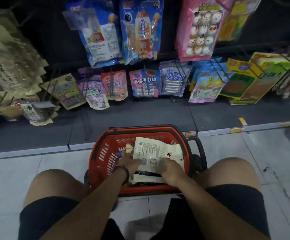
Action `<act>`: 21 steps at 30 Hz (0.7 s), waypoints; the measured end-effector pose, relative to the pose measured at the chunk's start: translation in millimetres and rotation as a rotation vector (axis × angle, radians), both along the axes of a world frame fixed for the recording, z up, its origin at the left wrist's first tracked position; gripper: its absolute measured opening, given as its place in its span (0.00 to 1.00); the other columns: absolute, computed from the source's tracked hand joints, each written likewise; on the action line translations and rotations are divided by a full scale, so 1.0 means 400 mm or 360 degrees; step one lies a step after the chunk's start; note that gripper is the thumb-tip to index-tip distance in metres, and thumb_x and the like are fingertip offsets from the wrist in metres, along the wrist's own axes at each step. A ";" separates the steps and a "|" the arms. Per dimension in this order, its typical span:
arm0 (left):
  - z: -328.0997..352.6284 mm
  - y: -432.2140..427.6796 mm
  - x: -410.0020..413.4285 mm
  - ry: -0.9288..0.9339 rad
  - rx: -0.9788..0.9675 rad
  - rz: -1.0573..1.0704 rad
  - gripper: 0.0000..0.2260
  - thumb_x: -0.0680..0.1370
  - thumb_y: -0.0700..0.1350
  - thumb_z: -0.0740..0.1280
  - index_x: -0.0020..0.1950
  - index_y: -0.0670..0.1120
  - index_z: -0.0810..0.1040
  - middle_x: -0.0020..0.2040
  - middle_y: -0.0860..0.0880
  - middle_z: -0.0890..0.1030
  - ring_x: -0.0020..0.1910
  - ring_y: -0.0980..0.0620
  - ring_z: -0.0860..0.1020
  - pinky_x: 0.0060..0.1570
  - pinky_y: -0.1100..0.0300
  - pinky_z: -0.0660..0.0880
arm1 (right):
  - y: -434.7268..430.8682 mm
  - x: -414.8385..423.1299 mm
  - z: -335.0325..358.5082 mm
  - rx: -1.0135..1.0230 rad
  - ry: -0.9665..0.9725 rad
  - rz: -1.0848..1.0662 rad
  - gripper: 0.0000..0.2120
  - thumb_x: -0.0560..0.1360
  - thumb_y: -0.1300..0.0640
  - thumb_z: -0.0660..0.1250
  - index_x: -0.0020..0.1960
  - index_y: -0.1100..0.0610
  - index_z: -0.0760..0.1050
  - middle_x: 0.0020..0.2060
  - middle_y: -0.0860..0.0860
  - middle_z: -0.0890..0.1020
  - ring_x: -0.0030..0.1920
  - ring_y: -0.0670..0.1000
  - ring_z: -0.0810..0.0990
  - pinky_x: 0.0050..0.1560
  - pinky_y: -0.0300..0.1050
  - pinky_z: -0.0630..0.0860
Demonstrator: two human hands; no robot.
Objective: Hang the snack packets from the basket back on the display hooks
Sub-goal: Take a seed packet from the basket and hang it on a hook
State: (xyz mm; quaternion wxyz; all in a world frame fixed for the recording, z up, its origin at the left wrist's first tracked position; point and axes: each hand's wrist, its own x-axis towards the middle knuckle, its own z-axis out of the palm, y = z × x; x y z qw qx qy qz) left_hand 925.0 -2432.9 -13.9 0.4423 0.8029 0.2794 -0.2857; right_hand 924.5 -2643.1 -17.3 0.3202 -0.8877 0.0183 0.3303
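A red plastic basket (pixel 104 153) stands on the floor between my knees. On top of the packets inside lies a white snack packet (pixel 151 149), printed back facing up. My left hand (pixel 128 162) holds its near left corner, and my right hand (pixel 171 168) grips its near right edge. More white packets (pixel 147 179) lie beneath, partly hidden by my hands. Display hooks (pixel 147 77) on the dark rack in front carry rows of hanging snack packets.
Blue packets (pixel 140 30) and pink packets (pixel 197 30) hang on the upper row. Smaller pink, purple, yellow and green ones fill the lower row. Brown packets (pixel 16 66) crowd the left side. The rack's dark base (pixel 140 115) juts out just beyond the basket. My knees flank the basket.
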 end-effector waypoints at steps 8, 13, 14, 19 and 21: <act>-0.131 -0.039 0.091 0.0190 -0.0188 0.0458 0.44 0.72 0.58 0.78 0.82 0.49 0.63 0.77 0.44 0.73 0.75 0.39 0.71 0.75 0.42 0.68 | 0.012 0.032 -0.056 0.0038 0.0009 0.0113 0.19 0.84 0.50 0.63 0.72 0.54 0.75 0.71 0.55 0.78 0.70 0.57 0.76 0.73 0.52 0.72; -0.116 -0.057 0.111 0.0214 0.0094 0.0363 0.22 0.62 0.65 0.80 0.49 0.55 0.81 0.62 0.47 0.84 0.63 0.41 0.81 0.66 0.45 0.77 | 0.014 0.039 -0.059 0.0042 0.0057 0.0108 0.16 0.83 0.50 0.62 0.70 0.52 0.75 0.68 0.53 0.77 0.67 0.57 0.77 0.71 0.53 0.74; -0.117 -0.054 0.111 0.0206 0.0056 0.0365 0.20 0.62 0.63 0.81 0.43 0.56 0.78 0.59 0.48 0.85 0.60 0.42 0.82 0.65 0.45 0.78 | 0.013 0.037 -0.058 0.0039 0.0061 0.0110 0.16 0.84 0.49 0.61 0.70 0.52 0.75 0.68 0.53 0.77 0.67 0.56 0.77 0.71 0.53 0.74; -0.101 -0.055 0.067 -0.0002 0.0099 0.0349 0.14 0.68 0.59 0.80 0.43 0.57 0.77 0.54 0.50 0.86 0.53 0.45 0.84 0.59 0.48 0.82 | 0.019 0.019 -0.035 0.0068 0.0028 0.0053 0.16 0.84 0.47 0.63 0.68 0.53 0.77 0.65 0.53 0.82 0.65 0.55 0.80 0.68 0.50 0.76; -0.083 -0.066 0.042 -0.0122 0.0134 0.0459 0.15 0.69 0.56 0.80 0.48 0.55 0.77 0.52 0.48 0.86 0.51 0.44 0.84 0.55 0.48 0.82 | 0.024 0.007 -0.022 0.0046 0.0022 0.0015 0.18 0.83 0.45 0.64 0.68 0.53 0.77 0.63 0.54 0.83 0.63 0.55 0.81 0.66 0.50 0.78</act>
